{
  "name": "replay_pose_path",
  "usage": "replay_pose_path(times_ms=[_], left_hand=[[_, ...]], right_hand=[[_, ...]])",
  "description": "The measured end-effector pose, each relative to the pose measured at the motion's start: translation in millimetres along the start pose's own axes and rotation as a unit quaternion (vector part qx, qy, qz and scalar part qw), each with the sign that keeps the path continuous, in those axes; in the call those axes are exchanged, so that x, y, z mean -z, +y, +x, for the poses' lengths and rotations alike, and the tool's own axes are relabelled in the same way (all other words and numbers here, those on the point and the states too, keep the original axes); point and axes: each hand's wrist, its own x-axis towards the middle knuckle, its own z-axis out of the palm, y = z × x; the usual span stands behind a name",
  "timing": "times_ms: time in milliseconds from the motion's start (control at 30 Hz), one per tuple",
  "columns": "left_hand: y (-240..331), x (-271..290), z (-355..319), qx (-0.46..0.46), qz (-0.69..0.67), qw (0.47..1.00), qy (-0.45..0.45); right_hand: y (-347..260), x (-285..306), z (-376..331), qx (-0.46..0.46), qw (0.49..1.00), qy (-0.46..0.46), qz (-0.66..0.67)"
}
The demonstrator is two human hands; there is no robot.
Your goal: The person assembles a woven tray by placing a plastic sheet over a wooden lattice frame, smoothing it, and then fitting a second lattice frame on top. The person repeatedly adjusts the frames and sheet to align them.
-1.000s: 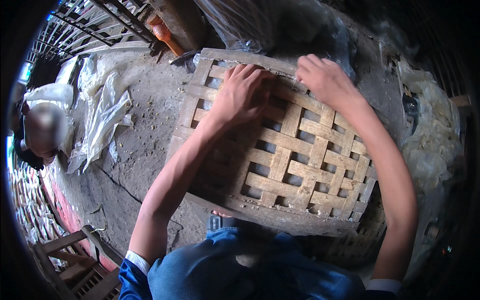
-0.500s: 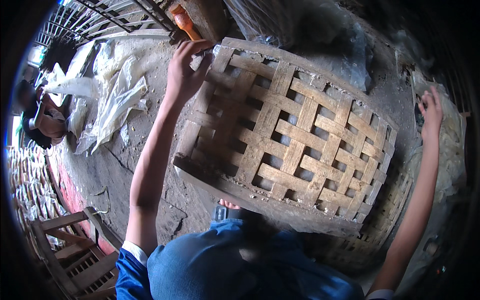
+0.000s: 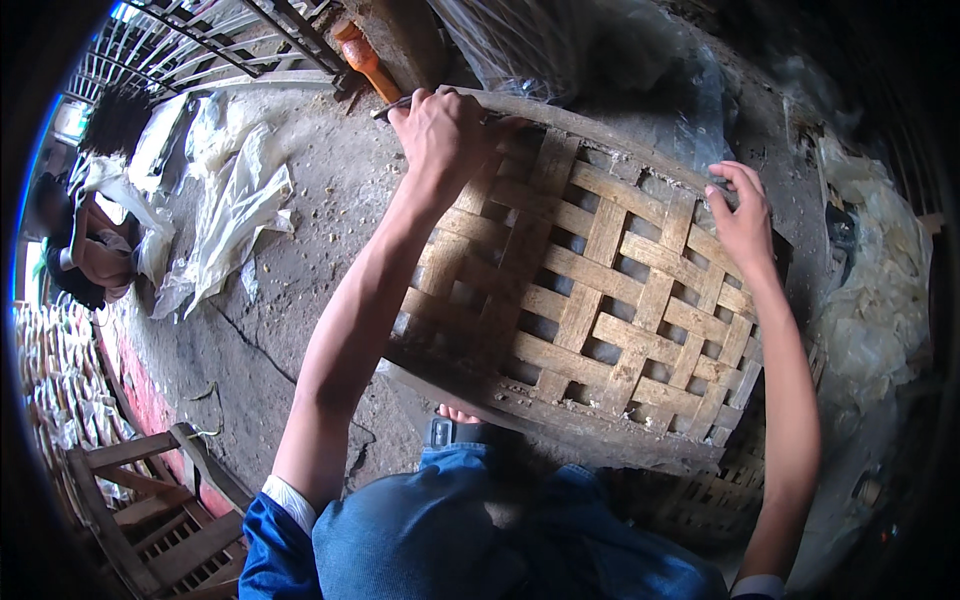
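Note:
A woven bamboo tray [image 3: 580,305] with wide strips, square gaps and a wooden frame lies slanted before me. At its far left corner, my left hand [image 3: 440,140] is closed with its fingers curled over the rim. A short dark piece [image 3: 390,107] sticks out beside that hand; I cannot tell whether it belongs to the tray. Over the far right part of the tray is my right hand [image 3: 742,215], fingers bent and thumb apart. Its fingertips are by the far rim, and whether they touch it is unclear.
An orange-handled object [image 3: 363,58] stands beyond my left hand. Crumpled plastic sheets [image 3: 240,200] lie on the floor at left, more plastic [image 3: 880,280] at right. A wooden frame [image 3: 150,500] stands at lower left. Another person [image 3: 95,240] crouches at far left. Woven trays show beneath mine.
My left hand has moved right and closed over the tray's far left corner. My right hand has come inward from the far right to above the tray. The tray's left side has shifted slightly right.

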Motion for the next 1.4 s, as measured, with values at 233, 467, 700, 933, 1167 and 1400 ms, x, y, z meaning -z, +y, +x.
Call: replay_pose_path(times_ms=[233,467,700,933,1167,1400], left_hand=[[-15,-22,-2,0.086,-0.122,0.989,0.017],[-22,-21,-3,0.076,-0.174,0.979,0.069],[-207,-1,-10,0.306,-0.410,0.849,0.133],[-253,-5,-113,0.441,-0.329,0.832,-0.074],[-144,47,-116,0.249,-0.460,0.823,-0.221],[-113,41,-131,0.175,-0.392,0.881,-0.202]], right_hand=[[-1,-18,-12,-0.032,0.998,-0.002,-0.048],[-3,-19,-14,-0.022,0.998,0.003,-0.063],[-27,-13,0,0.002,0.999,0.035,0.012],[-105,-51,50,0.182,0.982,0.046,-0.012],[-140,-119,91,0.257,0.966,0.014,0.026],[-132,-119,97,0.271,0.958,-0.046,0.080]])
